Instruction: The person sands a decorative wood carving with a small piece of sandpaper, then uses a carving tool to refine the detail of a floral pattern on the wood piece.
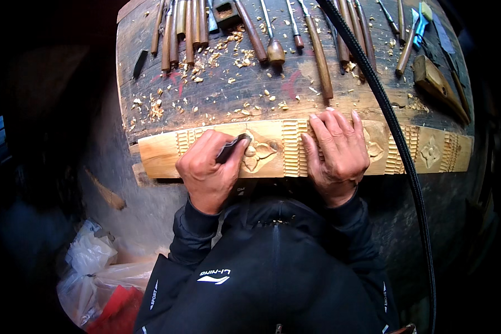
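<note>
A long pale wooden board (157,156) lies along the near edge of the workbench. Carved flowers and bands of short ridged grooves alternate down its length. My left hand (207,170) is closed around a small dark folded piece (232,148) that looks like sandpaper. Its tip rests against the left side of a carved flower (261,155). My right hand (338,155) lies flat on the board just right of a ridged band (294,147), fingers stretched toward the far edge. Beneath that palm, part of the carving is hidden.
Several wooden-handled chisels (318,61) line the far side of the workbench (217,103), among scattered wood shavings (156,109). A wooden block tool (433,78) sits at right. A black braided cable (398,133) crosses the view. Plastic bags (92,261) lie at lower left.
</note>
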The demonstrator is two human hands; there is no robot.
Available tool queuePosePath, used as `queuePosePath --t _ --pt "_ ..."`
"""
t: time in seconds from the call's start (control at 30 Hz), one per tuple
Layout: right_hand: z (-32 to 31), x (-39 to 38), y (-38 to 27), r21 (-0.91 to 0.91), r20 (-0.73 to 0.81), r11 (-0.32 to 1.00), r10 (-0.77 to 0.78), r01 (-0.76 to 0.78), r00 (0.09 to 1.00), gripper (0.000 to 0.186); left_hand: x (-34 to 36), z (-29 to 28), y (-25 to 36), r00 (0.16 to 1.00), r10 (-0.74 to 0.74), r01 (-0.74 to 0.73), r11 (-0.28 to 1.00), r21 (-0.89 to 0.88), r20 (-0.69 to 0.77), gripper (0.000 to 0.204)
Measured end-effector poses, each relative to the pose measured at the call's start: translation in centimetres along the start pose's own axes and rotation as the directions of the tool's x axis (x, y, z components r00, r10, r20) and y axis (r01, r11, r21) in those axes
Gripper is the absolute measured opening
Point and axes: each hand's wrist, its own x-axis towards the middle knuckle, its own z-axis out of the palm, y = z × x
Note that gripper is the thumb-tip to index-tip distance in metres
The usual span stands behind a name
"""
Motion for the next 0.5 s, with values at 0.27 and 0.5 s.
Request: queuePosePath --t 0.27,0.5 --pt "0.0 -0.2 0.0 0.002 0.003 1.0 0.002 -0.002 1.0 0.04 -1.3 -0.7 -1.7 0.997 0.075 -0.075 0.997 -0.017 -0.005 0.022" --pt "-0.2 -0.2 0.2 -0.008 0.005 1.0 -0.007 0.007 1.0 0.039 -1.1 -1.0 -1.0 0.995 0.09 -0.093 0.993 0.069 0.048 0.024"
